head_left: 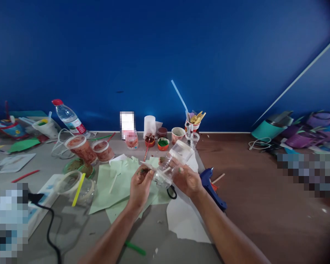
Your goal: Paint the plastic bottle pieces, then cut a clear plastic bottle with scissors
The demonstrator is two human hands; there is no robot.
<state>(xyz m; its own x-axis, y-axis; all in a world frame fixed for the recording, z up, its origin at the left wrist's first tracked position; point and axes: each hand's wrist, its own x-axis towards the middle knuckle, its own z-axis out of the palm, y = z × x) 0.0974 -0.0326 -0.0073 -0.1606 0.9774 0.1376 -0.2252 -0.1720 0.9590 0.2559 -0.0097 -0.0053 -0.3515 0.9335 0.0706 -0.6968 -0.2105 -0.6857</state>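
Observation:
A clear plastic bottle (163, 179), seemingly cut, is held above the paper between my hands. My right hand (189, 180) is closed round its right side, with green paint marks on the fingertips. My left hand (140, 185) is closed at the bottle's left end, thumb against fingers, pinching a thin pale piece (147, 165); whether that piece is joined to the bottle I cannot tell. Green stains show on the left fingers too. Behind the right fingers is a clear plastic container (181, 151). Pale green paper sheets (106, 190) and a white sheet (185, 220) lie beneath.
A blue glue gun (214, 194) lies right of my right hand, near black scissors handles (172, 192). Paint cups, including a green one (163, 144), line the back. Clear tubs (68, 183), a tilted water bottle (70, 119) and a power strip (42, 200) are on the left.

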